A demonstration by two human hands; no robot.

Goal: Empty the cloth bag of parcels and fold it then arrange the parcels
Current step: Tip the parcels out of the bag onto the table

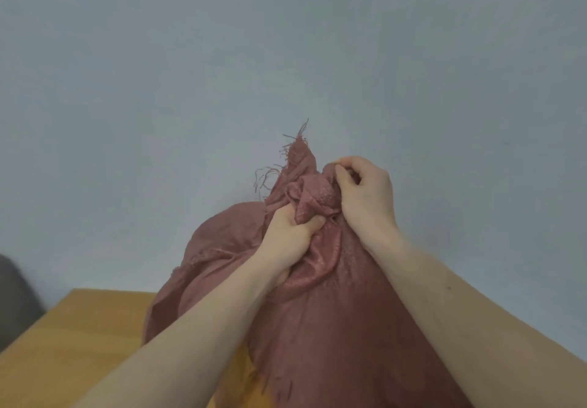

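My left hand is clenched around a bunch of the dusty-red cloth bag near its gathered top, thumb pressed into the folds. My right hand pinches the knotted fabric just beside it, fingers curled tight. The bag stands bulging on the wooden table in front of me, frayed threads sticking up against the pale blue wall.

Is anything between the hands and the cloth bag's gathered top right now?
Nothing visible. The left hand and right hand both already grip the bunched top of the cloth bag, which stands bulging on the wooden table. No parcels show; the bag's mouth is gathered closed.
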